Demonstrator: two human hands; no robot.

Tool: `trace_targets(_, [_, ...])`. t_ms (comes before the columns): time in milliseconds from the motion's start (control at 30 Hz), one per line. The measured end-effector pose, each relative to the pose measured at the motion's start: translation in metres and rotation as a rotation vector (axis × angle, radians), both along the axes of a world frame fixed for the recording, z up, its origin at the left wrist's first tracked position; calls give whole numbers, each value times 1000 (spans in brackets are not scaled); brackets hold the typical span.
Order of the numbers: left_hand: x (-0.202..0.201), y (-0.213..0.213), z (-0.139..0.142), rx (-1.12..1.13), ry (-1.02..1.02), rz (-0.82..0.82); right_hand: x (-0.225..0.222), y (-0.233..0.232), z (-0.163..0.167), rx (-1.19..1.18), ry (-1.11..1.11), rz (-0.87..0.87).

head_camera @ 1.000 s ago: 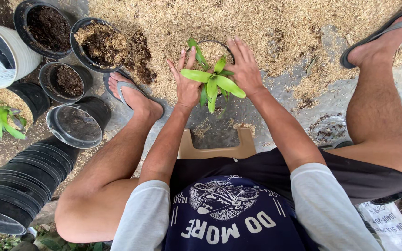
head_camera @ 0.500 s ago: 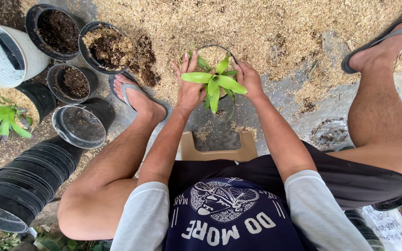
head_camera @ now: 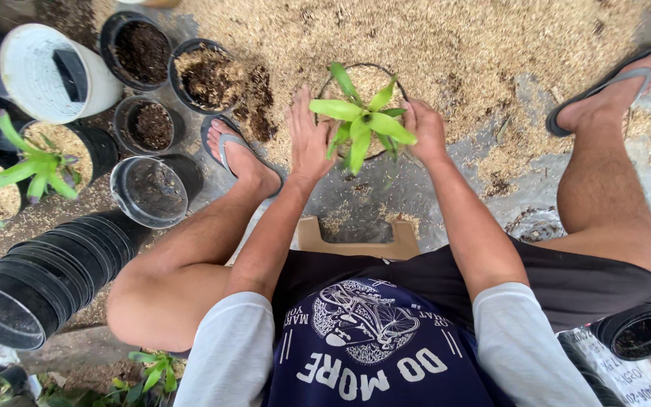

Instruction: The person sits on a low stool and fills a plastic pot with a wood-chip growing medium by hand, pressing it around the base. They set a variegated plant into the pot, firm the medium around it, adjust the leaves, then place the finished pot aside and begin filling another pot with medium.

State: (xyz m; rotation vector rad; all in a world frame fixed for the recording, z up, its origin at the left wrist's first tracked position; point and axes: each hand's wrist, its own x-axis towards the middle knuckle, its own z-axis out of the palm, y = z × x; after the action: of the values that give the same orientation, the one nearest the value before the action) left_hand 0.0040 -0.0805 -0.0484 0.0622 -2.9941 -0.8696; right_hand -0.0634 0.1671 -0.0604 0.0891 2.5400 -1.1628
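My left hand (head_camera: pixel 309 143) and right hand (head_camera: pixel 425 128) open, palms flat against black pot (head_camera: pixel 325 84) sides, steadying green seedling (head_camera: pixel 362 124) upright in husk fill.

Pot (head_camera: pixel 399 84) mostly hidden by green plant (head_camera: pixel 362 122) and both hands. Row of black pots (head_camera: pixel 35 271) cut off at left edge. Right foot's sandal (head_camera: pixel 610 83) partly cut by top corner.

Left hand (head_camera: pixel 309 143) and right hand (head_camera: pixel 426 130), seemingly flat against seedling pot (head_camera: pixel 363 75) on husk-strewn ground (head_camera: pixel 491 53).
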Motion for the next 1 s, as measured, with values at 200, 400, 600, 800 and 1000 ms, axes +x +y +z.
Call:
trace_targets(200, [3,15,32,726,-346,313,-24,36,65,-182,-83,37])
trace_targets(400, [2,35,97,1029,-350,210,-36,53,167,-39,195,56])
trace_targets(600, [-6,62,148,1180,-208,171,-27,61,182,-1068,85,-346])
trace_targets(800, [-10,44,160,1156,-234,209,-20,66,142,-324,-186,-146])
trace_targets(1000, [-9,36,178,977,-320,286,-14,71,187,-262,-123,-223])
